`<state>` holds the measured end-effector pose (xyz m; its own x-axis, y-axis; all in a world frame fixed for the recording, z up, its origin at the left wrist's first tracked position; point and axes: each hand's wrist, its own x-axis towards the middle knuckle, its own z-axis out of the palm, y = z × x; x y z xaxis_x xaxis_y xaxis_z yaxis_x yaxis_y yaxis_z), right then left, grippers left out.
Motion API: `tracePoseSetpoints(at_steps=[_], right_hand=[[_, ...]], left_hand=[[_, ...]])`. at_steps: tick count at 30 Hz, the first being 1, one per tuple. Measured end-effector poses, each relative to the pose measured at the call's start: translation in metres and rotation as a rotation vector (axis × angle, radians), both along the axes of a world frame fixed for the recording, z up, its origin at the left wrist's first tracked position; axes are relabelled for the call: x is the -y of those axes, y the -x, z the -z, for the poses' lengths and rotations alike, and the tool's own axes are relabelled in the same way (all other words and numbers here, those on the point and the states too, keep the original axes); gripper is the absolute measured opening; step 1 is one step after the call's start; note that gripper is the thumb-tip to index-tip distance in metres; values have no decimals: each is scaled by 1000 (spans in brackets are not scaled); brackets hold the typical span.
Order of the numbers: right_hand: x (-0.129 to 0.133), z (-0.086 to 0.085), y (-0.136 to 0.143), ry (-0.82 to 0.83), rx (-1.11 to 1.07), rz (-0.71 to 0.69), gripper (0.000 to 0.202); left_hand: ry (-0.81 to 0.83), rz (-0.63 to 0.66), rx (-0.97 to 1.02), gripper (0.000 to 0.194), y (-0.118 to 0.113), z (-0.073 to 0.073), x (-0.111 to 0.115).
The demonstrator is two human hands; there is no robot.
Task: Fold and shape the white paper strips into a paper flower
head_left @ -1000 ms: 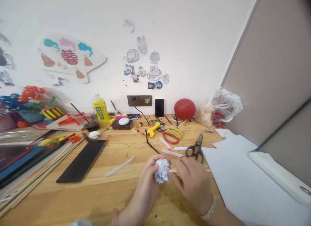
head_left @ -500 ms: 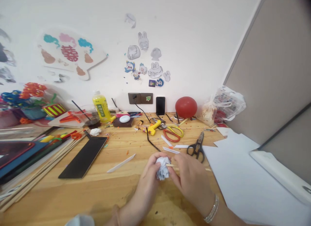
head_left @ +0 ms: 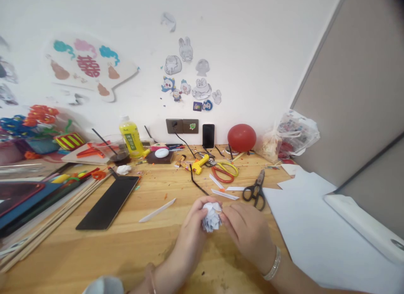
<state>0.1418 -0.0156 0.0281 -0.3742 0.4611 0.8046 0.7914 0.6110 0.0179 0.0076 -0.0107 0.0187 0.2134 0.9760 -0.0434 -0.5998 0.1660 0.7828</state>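
Note:
A ruffled ball of folded white paper (head_left: 211, 218), flower-like with many pointed edges, is held up over the wooden table (head_left: 151, 247). My left hand (head_left: 193, 224) is closed around its left side, thumb on the front. Against its right side my right hand (head_left: 248, 226) is closed in a pinch. Only a short pale end of the thin wooden stick (head_left: 218, 212) shows at those fingertips; the rest is hidden by the hand. White paper strips (head_left: 224, 195) lie just beyond my hands, beside black-handled scissors (head_left: 255, 191).
White paper sheets (head_left: 312, 226) cover the right side. A yellow glue gun (head_left: 200, 164), red-and-yellow scissors (head_left: 224, 172) and a red balloon (head_left: 241, 137) are further back. A black slab (head_left: 109, 203), wooden sticks (head_left: 59, 220) and a yellow bottle (head_left: 131, 138) are left.
My right hand has turned and its fingers have closed in by the paper ball. The stick, visible along its length before, is now mostly hidden. My left hand still holds the ball.

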Motion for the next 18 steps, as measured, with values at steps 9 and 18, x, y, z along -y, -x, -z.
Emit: tracePoseSetpoints(at_steps=[9,18], right_hand=[[1,-2,-4,629,-328,-102,18],[-3,1,-5,1014,-689,-356,9]], left_hand=[[-79,-5,-127,15,2,6,-1],[-88,20,-120,16,3,7,0]])
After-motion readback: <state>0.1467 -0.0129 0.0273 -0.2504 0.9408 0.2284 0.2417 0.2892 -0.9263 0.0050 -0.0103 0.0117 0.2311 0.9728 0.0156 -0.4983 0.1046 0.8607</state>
